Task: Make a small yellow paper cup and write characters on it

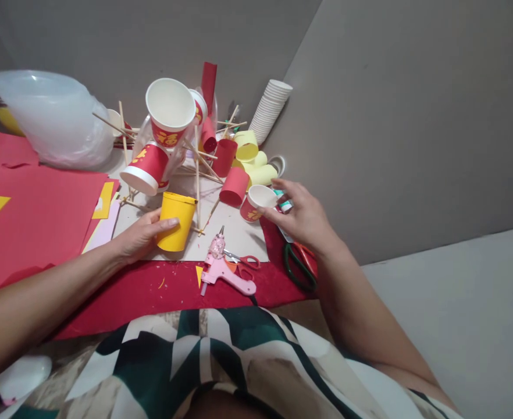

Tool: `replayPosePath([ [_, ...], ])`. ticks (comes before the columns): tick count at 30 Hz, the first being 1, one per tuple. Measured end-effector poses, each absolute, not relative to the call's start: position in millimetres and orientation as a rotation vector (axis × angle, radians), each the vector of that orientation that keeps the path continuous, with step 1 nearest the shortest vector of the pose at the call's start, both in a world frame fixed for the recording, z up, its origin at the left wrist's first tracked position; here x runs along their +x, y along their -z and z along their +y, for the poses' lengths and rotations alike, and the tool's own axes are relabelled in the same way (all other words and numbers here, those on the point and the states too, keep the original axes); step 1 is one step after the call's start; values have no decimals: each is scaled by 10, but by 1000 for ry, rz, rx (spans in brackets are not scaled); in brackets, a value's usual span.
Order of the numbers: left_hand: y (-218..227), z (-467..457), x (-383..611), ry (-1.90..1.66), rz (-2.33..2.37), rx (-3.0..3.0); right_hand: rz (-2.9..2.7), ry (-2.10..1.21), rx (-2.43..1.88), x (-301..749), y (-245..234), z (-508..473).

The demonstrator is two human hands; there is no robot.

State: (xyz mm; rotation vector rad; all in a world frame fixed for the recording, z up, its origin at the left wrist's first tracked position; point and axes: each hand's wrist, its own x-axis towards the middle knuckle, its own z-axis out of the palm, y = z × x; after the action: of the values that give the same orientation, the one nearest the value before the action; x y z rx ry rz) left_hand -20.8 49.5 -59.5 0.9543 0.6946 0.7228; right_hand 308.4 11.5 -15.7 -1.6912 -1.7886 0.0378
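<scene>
A yellow paper-covered cup [177, 224] is in my left hand [145, 235], with the thumb across its side and the fingers behind it. My right hand [302, 212] has its thumb and fingers around the rim of a red and white paper cup [250, 210] with gold lettering. Between the hands, nearer to me, lies a pink glue gun [228, 273] beside red-handled scissors [248, 262]. Behind the yellow cup, wooden sticks [198, 192] stand and cross one another. More red and white cups [169, 110] rest among them, one upright and one tipped over.
A leaning stack of white cups [270, 107] stands by the wall. Red paper rolls [234, 186] and yellow rolls [262, 174] lie before it. Red paper sheets [42, 221] and a bulging plastic bag [64, 122] occupy the left. Dark-handled scissors [299, 269] lie near my right wrist.
</scene>
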Motion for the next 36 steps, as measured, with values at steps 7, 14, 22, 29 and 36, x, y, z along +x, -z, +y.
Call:
replayPosePath([
  [7,590,480,-202,-733,698,966,-1958,55,-1753,3096,271,190],
  [14,557,480,-200,-716,713,948,-1812,145,-1798,3287,12,264],
  [22,558,487,-209,-706,734,948,-1697,289,-1832,3440,-209,1013],
  [29,567,499,-223,-684,725,953,-1697,364,-1791,3517,-282,1339],
  [36,583,494,-194,-716,723,960,-1673,194,-1646,3223,-204,760],
])
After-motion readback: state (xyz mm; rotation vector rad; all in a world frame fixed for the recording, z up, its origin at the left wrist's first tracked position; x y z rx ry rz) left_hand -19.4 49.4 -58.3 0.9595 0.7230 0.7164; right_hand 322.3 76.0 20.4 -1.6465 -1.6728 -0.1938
